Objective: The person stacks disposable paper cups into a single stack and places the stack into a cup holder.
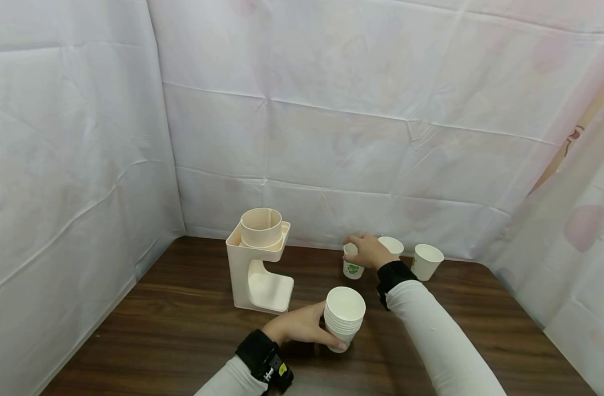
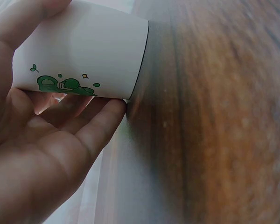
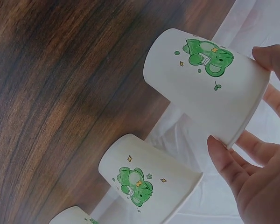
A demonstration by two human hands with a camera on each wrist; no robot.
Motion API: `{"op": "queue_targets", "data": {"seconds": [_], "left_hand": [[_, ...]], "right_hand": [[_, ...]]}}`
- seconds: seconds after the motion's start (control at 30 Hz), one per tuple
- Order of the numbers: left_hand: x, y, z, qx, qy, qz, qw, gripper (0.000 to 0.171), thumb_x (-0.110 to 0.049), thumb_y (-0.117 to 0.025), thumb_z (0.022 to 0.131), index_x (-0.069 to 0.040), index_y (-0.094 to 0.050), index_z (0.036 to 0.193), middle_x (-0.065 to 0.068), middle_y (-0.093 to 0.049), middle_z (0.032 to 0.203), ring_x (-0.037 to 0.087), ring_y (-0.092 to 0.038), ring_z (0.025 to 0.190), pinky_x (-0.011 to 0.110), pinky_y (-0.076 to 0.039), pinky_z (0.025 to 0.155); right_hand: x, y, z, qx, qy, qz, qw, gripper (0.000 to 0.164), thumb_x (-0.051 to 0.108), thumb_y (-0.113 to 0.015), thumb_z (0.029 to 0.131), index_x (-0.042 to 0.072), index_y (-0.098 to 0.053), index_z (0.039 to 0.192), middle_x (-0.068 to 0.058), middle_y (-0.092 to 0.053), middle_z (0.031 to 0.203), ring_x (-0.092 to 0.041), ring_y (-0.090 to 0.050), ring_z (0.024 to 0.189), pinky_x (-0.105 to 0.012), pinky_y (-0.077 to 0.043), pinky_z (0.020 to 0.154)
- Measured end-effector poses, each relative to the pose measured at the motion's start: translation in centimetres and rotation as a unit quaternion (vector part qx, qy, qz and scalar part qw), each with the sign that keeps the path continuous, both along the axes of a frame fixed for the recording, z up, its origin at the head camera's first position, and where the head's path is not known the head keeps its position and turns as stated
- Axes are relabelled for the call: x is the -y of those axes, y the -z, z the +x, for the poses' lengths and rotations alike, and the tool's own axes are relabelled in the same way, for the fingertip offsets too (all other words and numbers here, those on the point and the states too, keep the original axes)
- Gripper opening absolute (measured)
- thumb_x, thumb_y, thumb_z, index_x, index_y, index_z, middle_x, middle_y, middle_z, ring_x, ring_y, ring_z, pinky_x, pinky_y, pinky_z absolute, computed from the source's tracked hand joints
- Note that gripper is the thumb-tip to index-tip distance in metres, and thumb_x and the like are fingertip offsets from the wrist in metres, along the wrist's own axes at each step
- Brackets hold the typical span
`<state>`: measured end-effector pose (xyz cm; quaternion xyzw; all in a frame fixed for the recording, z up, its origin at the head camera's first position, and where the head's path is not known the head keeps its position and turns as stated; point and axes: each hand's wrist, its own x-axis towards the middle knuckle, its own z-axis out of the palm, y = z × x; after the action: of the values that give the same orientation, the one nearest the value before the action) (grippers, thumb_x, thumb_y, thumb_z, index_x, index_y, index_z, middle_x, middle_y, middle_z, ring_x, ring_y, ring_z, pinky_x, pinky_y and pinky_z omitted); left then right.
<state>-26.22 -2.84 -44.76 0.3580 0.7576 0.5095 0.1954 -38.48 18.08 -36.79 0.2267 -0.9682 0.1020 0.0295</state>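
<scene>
My left hand (image 1: 302, 325) grips a stack of nested white paper cups (image 1: 345, 308) near the front middle of the table. In the left wrist view, its thumb and fingers go round a cup (image 2: 88, 46) with a green print, its base at the tabletop. Farther back, my right hand (image 1: 370, 252) holds a single paper cup (image 1: 353, 270) by the rim. The right wrist view shows that cup (image 3: 200, 79) upright on the wood, a green cartoon animal on its side. Beside it stands a second paper cup (image 3: 147, 175), partly behind my right hand in the head view.
A cream plastic cup-holder stand (image 1: 240, 269) with a round tube (image 1: 261, 234) on top stands to the left. Another paper cup (image 1: 427, 263) is at the back right. White cloth (image 1: 302, 137) hangs behind the dark wooden table (image 1: 173, 319).
</scene>
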Motion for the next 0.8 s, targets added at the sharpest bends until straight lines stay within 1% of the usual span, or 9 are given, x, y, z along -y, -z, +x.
{"op": "queue_targets", "data": {"seconds": [0.1,0.43,0.63,0.8], "left_hand": [[0.0,0.0,0.0,0.004,0.000,0.000,1.0000,0.074,-0.028,-0.080,0.072,-0.034,-0.038,0.133,-0.014,-0.055,0.121,0.006,-0.048,0.113,0.036,-0.033,0.101],[0.0,0.0,0.1,0.001,0.002,0.001,1.0000,0.072,-0.028,-0.080,0.073,-0.031,-0.039,0.133,-0.013,-0.056,0.121,0.006,-0.048,0.112,0.034,-0.035,0.100],[0.0,0.0,0.1,0.005,0.002,-0.001,1.0000,0.073,-0.028,-0.080,0.073,-0.032,-0.038,0.133,-0.013,-0.056,0.121,0.006,-0.048,0.112,0.036,-0.034,0.101],[-0.1,-0.1,0.3,0.006,0.002,-0.002,1.0000,0.074,-0.028,-0.080,0.073,-0.032,-0.038,0.134,-0.013,-0.055,0.121,0.006,-0.048,0.112,0.037,-0.034,0.101]], "right_hand": [[0.0,0.2,0.0,0.001,0.002,0.000,1.000,0.042,0.035,-0.063,0.087,0.018,-0.055,0.125,-0.025,-0.052,0.120,-0.037,-0.049,0.106,-0.051,-0.049,0.078],[0.2,0.3,0.5,-0.012,-0.014,0.018,1.000,0.042,0.037,-0.061,0.088,0.019,-0.054,0.125,-0.022,-0.052,0.118,-0.034,-0.049,0.103,-0.048,-0.049,0.076],[0.1,0.0,0.9,-0.031,-0.033,0.019,0.999,0.039,0.035,-0.060,0.088,0.019,-0.054,0.123,-0.022,-0.053,0.114,-0.034,-0.051,0.098,-0.048,-0.050,0.072],[-0.1,-0.6,1.8,-0.041,-0.052,0.040,0.997,0.040,0.038,-0.059,0.088,0.020,-0.053,0.124,-0.020,-0.054,0.114,-0.031,-0.053,0.095,-0.043,-0.051,0.069]]}}
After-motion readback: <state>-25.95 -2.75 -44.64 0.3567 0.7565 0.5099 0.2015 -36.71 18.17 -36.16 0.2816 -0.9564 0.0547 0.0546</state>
